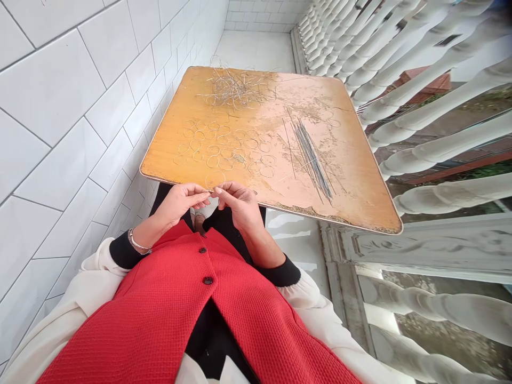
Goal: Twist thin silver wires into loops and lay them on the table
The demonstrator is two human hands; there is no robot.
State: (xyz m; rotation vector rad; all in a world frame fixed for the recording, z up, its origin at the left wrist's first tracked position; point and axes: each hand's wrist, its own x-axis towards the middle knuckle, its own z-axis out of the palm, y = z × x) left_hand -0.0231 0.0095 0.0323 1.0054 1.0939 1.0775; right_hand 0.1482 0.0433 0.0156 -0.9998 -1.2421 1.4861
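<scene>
Close to the table's near edge, my left hand (181,204) and my right hand (241,207) meet fingertip to fingertip. Both are closed in a pinch on a thin wire ring (216,173), whose loop rises above the fingers. Where the wire ends lie is hidden by the fingertips. Just beyond my hands, several small wire rings (213,161) lie spread in loose rows. To the right rests a bundle of straight grey wires (313,159), with a few single wires beside it. A tangled heap of wire pieces (234,89) sits at the far side.
The wooden table (168,154) has a worn, peeling top and a chipped near edge. A white tiled wall (116,101) runs along the left. White balusters (436,194) line the right side, with ground outside showing between them.
</scene>
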